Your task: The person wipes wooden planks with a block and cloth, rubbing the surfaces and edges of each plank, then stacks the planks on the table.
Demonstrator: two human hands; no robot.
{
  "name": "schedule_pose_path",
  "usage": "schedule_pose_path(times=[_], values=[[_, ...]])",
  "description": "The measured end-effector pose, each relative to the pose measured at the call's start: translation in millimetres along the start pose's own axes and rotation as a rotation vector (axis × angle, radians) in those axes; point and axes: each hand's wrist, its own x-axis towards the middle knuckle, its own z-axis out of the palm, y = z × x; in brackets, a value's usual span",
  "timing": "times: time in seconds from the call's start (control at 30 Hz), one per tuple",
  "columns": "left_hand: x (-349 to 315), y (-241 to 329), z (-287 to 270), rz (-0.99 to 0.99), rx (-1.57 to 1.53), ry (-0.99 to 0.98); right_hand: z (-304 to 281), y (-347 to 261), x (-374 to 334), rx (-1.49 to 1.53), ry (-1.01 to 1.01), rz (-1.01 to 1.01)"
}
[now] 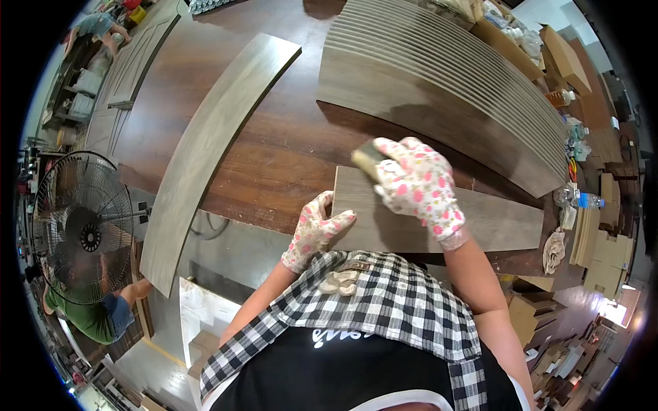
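Observation:
A grey-brown wood-grain board [370,222] lies crosswise on the brown table, just in front of my body. My left hand [315,229], in a white glove with pink flowers, grips the board's left end, its thumb over the top face. My right hand [419,181], in a matching glove, is closed around a small block [368,161] with a tan side and a dark top. That block is over the board's far left edge, slightly blurred; whether it touches the wood I cannot tell, nor whether it is a brush or a sanding block.
A long grey board [212,137] slants across the left side, overhanging the table [253,181]. Many similar boards stand in a stack [425,82] at the far right. Bottles [589,200] and a rag [554,251] sit at right. A fan [86,229] and another person [89,318] are at left.

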Motion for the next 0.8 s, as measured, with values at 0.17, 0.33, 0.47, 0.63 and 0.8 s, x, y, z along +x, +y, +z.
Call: schedule_pose_path(times=[0.17, 0.33, 0.47, 0.63, 0.8], values=[[2.8, 8.9, 2.9, -0.061, 0.062, 0.067, 22.0, 3.4, -16.7, 0.055, 0.415, -0.29], [-1.8, 9.4, -8.5, -0.045, 0.01, 0.133, 34.8, 23.4, -34.3, 0.262, 0.336, 0.064], [1.0, 19.8, -4.5, -0.015, -0.014, 0.119, 29.7, 114.9, -108.4, 0.086, 0.256, 0.438], [5.8, 30.1, 6.2, 0.058, 0.103, 0.102, 31.8, 146.2, -134.5, 0.134, 0.399, 0.514], [-0.5, 36.7, -7.1, 0.135, 0.284, 0.134, 48.1, 151.2, -134.5, 0.056, 0.418, 0.285]])
